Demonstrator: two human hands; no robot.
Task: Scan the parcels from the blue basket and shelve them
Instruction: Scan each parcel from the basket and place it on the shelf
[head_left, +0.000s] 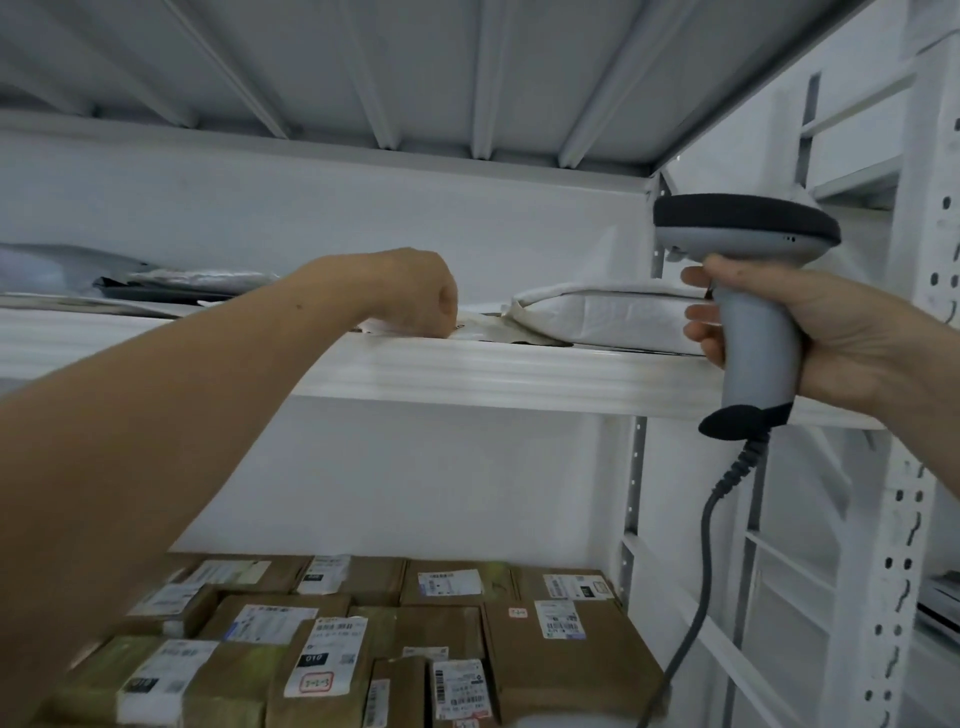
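Parcels lie on the upper shelf (519, 376) of a white metal rack. A thin whitish parcel (485, 332) lies flat at the front edge of the upper shelf, and a thicker white padded parcel (602, 317) lies on the upper shelf just beside it, partly over it. The left grip (415, 296) rests on the front edge of the upper shelf with its fingers curled downward, touching the thin whitish parcel; the fingers are hidden behind the back of the hand, so I cannot tell if they pinch the parcel or only press on it. The right grip (831, 338) is clenched around the handle of a grey barcode scanner (756, 332), held upright in front of the right end of the upper shelf, with its dark head above the shelf level. A grey cable (702, 545) hangs from the handle below the upper shelf. Some grey bags (197, 283) lie at the far left of the upper shelf. Many brown cardboard boxes (561, 660) with white labels stand close together one level under the upper shelf.
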